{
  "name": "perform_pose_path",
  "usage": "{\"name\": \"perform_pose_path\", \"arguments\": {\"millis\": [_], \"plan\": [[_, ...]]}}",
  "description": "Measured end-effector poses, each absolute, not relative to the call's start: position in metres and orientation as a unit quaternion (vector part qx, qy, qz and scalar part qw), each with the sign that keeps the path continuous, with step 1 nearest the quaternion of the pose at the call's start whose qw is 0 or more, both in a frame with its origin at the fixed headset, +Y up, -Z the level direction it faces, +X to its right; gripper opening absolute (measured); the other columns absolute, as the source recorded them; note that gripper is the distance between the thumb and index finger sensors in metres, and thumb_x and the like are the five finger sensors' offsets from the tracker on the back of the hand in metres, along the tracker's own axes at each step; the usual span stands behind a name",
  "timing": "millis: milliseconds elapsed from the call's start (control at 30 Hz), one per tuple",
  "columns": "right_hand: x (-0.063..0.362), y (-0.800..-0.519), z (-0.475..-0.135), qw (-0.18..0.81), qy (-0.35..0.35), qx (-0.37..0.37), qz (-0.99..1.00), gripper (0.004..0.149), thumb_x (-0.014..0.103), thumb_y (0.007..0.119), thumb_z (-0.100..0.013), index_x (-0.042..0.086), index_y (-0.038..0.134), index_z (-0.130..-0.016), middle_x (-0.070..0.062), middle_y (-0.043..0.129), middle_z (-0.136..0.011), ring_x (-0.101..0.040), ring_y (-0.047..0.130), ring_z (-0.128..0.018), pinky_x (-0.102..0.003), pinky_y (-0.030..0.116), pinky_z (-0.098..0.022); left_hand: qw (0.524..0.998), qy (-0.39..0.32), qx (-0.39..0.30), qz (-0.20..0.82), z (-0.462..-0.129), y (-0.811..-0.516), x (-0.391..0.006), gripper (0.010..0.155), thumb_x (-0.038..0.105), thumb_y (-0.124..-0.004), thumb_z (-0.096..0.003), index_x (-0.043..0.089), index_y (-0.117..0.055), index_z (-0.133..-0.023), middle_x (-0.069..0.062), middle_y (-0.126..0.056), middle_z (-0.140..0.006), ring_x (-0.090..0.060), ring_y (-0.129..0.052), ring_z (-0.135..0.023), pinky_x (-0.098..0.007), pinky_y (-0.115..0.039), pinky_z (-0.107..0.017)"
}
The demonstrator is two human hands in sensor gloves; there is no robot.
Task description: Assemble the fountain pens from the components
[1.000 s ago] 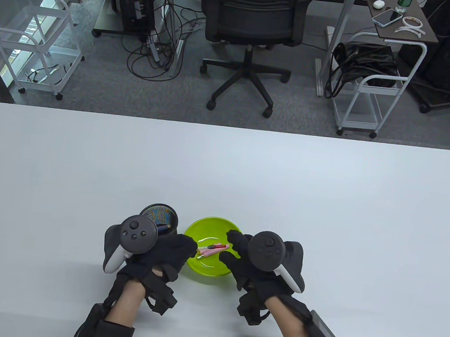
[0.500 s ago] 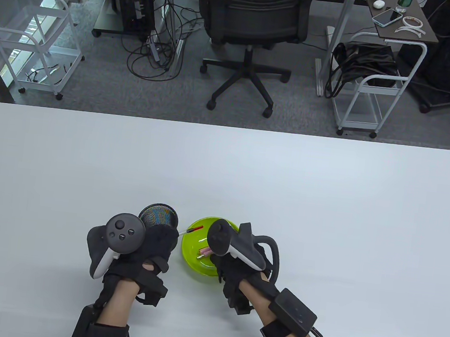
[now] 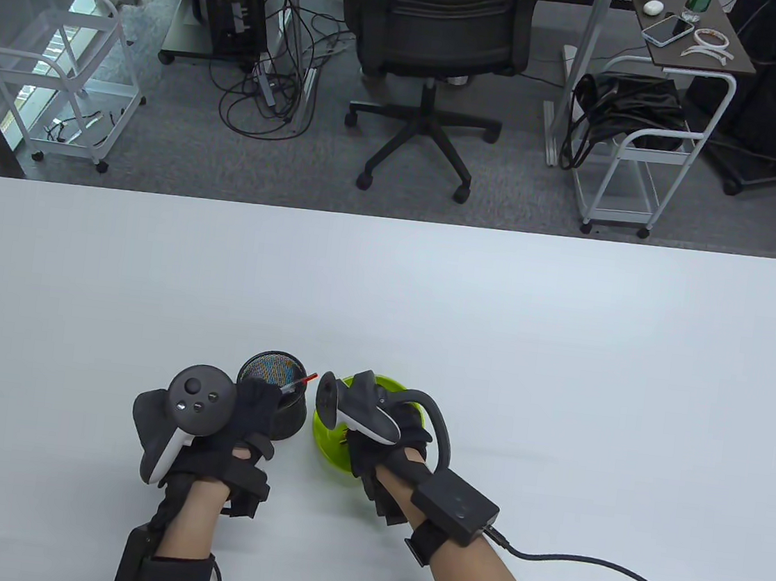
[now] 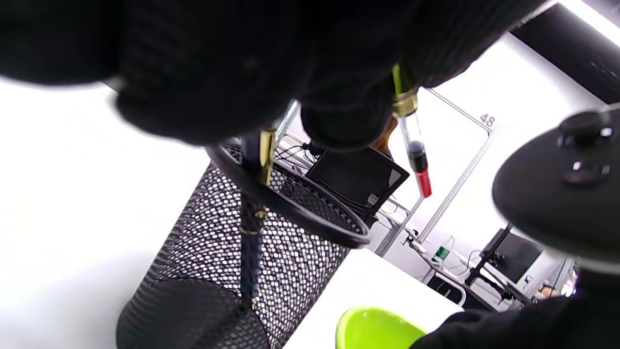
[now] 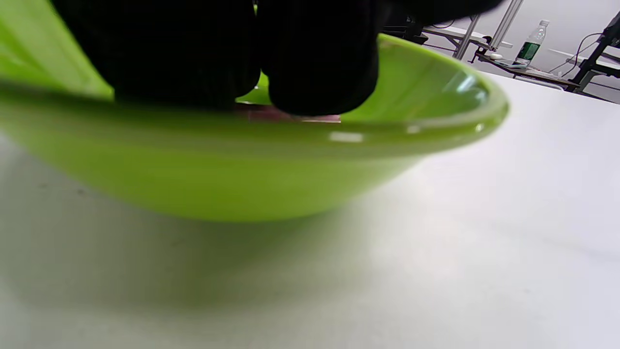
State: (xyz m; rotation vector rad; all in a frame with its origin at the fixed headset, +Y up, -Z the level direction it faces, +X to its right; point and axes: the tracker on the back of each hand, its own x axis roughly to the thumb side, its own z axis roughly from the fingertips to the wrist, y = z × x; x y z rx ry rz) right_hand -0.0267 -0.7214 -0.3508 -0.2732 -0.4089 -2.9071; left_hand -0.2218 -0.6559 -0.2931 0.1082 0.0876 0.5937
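My left hand point(image 3: 272, 395) pinches a pen nib section with a gold ring and a clear ink cartridge with a red end point(image 3: 300, 383), held over the rim of a black mesh pen cup point(image 3: 275, 421). In the left wrist view the cartridge point(image 4: 416, 157) points down from my fingers point(image 4: 339, 111), and a dark pen with a gold clip point(image 4: 252, 203) stands in the cup point(image 4: 208, 261). My right hand point(image 3: 360, 441) reaches into the green bowl point(image 3: 323, 431). In the right wrist view its fingertips point(image 5: 319, 72) touch pink pen parts point(image 5: 290, 116); a grip is not visible.
The cup and bowl stand side by side near the table's front edge. The bowl also shows in the right wrist view point(image 5: 436, 135). A cable point(image 3: 607, 574) runs from my right wrist to the lower right. White table point(image 3: 497, 317) extends beyond.
My left hand lifted the red-ended cartridge piece out of the bowl and carried it left over the mesh cup. My right hand turned and moved left, down into the bowl.
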Motion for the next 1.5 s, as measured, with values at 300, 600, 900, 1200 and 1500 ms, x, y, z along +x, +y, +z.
{"name": "perform_pose_path", "arguments": {"millis": [300,600,900,1200,1500], "plan": [[-0.029,-0.724,-0.348,0.130,-0.118,-0.114,-0.978,0.054,0.033,0.098,-0.038,0.030,0.080,-0.089,-0.002,0.079,-0.090,-0.018,0.095,-0.040,-0.035,0.081,-0.013,0.946,0.037,0.033,0.321,-0.294,-0.658,-0.223,0.049,0.044,-0.070,-0.0524,0.006,-0.093,-0.075,-0.001,-0.096,-0.041,-0.017,-0.098,-0.026,-0.045,-0.086,-0.023],[-0.030,-0.721,-0.347,0.159,-0.093,-0.159,-0.970,0.052,0.035,0.096,-0.040,0.026,0.082,-0.089,-0.005,0.083,-0.088,-0.019,0.097,-0.040,-0.036,0.082,-0.012,0.945,0.038,0.026,0.323,-0.294,-0.658,-0.222,0.050,0.044,-0.070,-0.0523,0.006,-0.093,-0.075,-0.001,-0.096,-0.041,-0.017,-0.098,-0.026,-0.046,-0.086,-0.023],[-0.034,-0.719,-0.346,0.173,-0.097,-0.178,-0.964,0.051,0.035,0.094,-0.040,0.021,0.084,-0.088,-0.011,0.087,-0.083,-0.019,0.099,-0.038,-0.036,0.082,-0.012,0.944,0.041,0.023,0.328,-0.294,-0.659,-0.222,0.050,0.044,-0.070,-0.0523,0.006,-0.093,-0.075,-0.001,-0.096,-0.041,-0.017,-0.098,-0.026,-0.046,-0.086,-0.023],[-0.030,-0.711,-0.350,0.157,-0.105,-0.165,-0.968,0.047,0.035,0.091,-0.042,0.018,0.087,-0.086,-0.012,0.092,-0.078,-0.018,0.100,-0.035,-0.036,0.083,-0.010,0.943,0.040,0.018,0.330,-0.295,-0.659,-0.222,0.050,0.044,-0.070,-0.0524,0.006,-0.093,-0.075,-0.001,-0.096,-0.041,-0.017,-0.098,-0.026,-0.046,-0.086,-0.023],[-0.020,-0.708,-0.352,0.125,-0.127,-0.138,-0.974,0.046,0.037,0.091,-0.042,0.022,0.087,-0.085,-0.009,0.094,-0.076,-0.018,0.100,-0.035,-0.036,0.082,-0.010,0.938,0.036,0.005,0.346,-0.295,-0.661,-0.222,0.050,0.044,-0.070,-0.0524,0.005,-0.093,-0.075,-0.002,-0.096,-0.041,-0.018,-0.098,-0.026,-0.046,-0.085,-0.023]]}}
